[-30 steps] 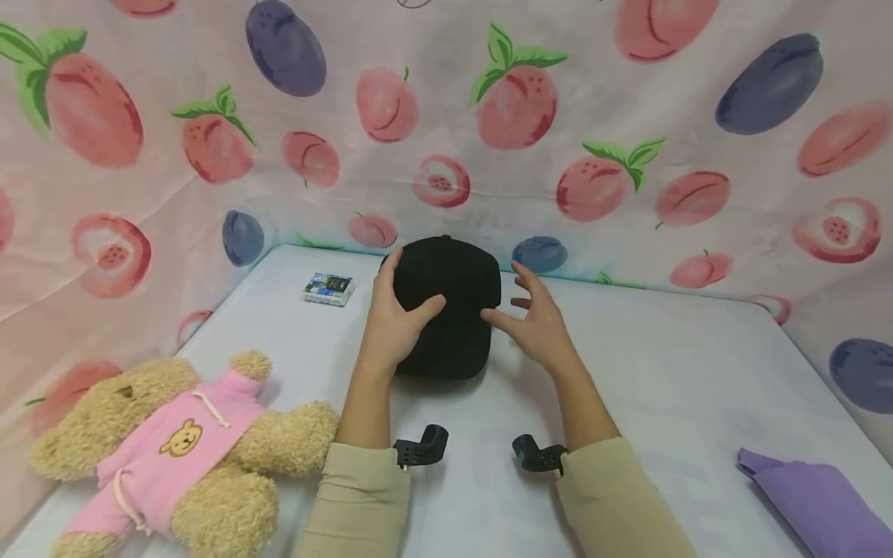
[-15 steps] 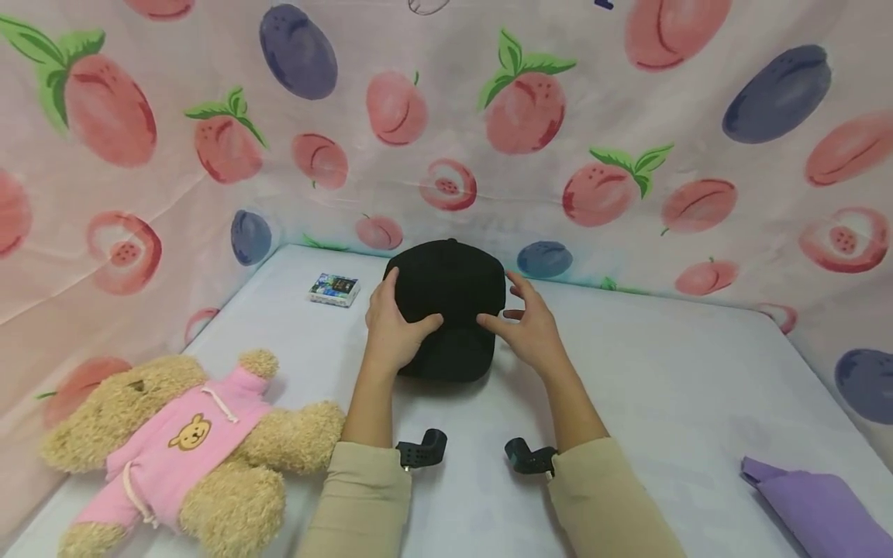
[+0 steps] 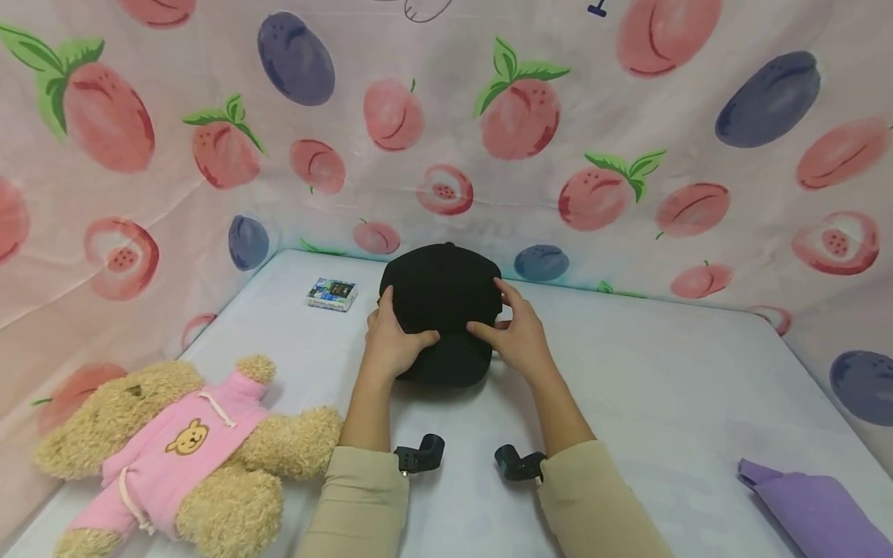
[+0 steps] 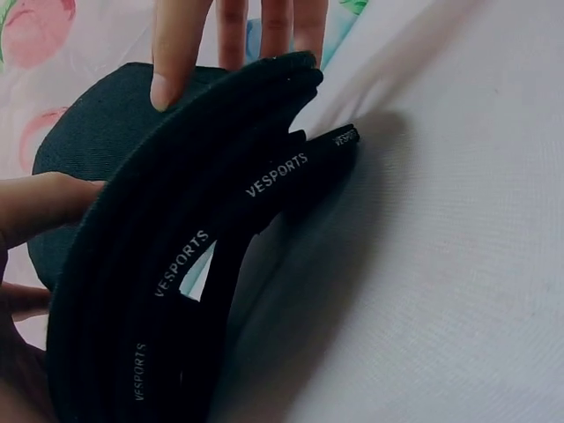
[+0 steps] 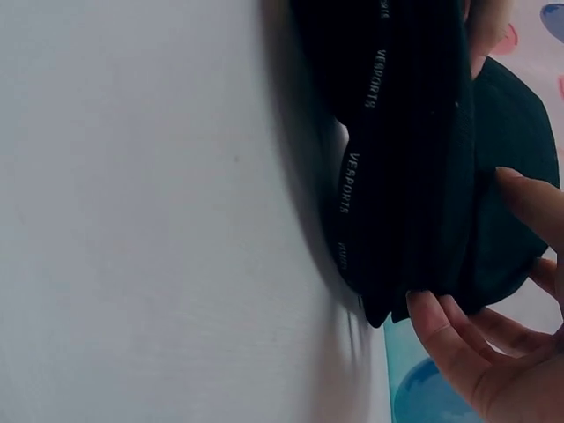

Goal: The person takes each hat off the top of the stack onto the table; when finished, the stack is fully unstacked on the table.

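A black baseball cap (image 3: 443,294) stands at the back middle of the table, its brim towards me. My left hand (image 3: 392,341) holds its left side, thumb on the front above the brim, fingers along the edge. On the right side my right hand (image 3: 519,333) grips it the same way, thumb on the front. The left wrist view looks into the cap (image 4: 185,211), where white VESPORTS lettering runs along the inner tape; my right hand (image 4: 238,35) enters from the top. Fingers of my right hand (image 5: 511,352) touch the cap's edge in the right wrist view.
A teddy bear in a pink hoodie (image 3: 181,457) lies at the left. Behind it is a small box with a colourful print (image 3: 332,294). A folded purple cloth (image 3: 812,500) lies at the front right. A fruit-print curtain (image 3: 446,116) encloses the white table (image 3: 670,387).
My right hand has moved left, from beside the cap onto its right side. The left hand's fingers have come slightly lower along the cap's left edge.
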{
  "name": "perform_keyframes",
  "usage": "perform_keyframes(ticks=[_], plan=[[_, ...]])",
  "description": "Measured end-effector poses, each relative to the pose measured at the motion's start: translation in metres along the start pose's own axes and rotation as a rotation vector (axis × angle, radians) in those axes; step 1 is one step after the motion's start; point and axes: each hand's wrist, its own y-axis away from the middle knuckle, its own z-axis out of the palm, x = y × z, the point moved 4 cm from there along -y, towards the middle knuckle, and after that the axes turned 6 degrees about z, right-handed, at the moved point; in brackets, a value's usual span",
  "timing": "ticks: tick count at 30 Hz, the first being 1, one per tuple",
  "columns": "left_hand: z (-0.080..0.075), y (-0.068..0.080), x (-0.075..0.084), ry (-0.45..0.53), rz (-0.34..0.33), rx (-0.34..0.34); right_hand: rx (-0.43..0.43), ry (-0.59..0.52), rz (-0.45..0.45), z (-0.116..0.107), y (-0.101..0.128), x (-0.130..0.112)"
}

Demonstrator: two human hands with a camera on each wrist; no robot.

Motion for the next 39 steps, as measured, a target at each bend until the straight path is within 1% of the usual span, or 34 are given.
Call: perform_keyframes(ticks=[5,18,26,39], plan=[[0.000,0.001,0.002,-0.015,0.002,0.002,0.008,0.012,0.008,0.002,0.000,0.002],[0.000,0.003,0.011,-0.068,0.033,0.005,0.026,-0.013,0.014,0.000,0.000,0.002],[-0.003,0.003,0.018,-0.079,0.051,0.030,0.009,-0.044,0.006,-0.002,0.002,-0.001],[-0.003,0.005,0.028,-0.074,0.076,0.034,0.027,-0.036,-0.026,-0.013,0.004,-0.006]])
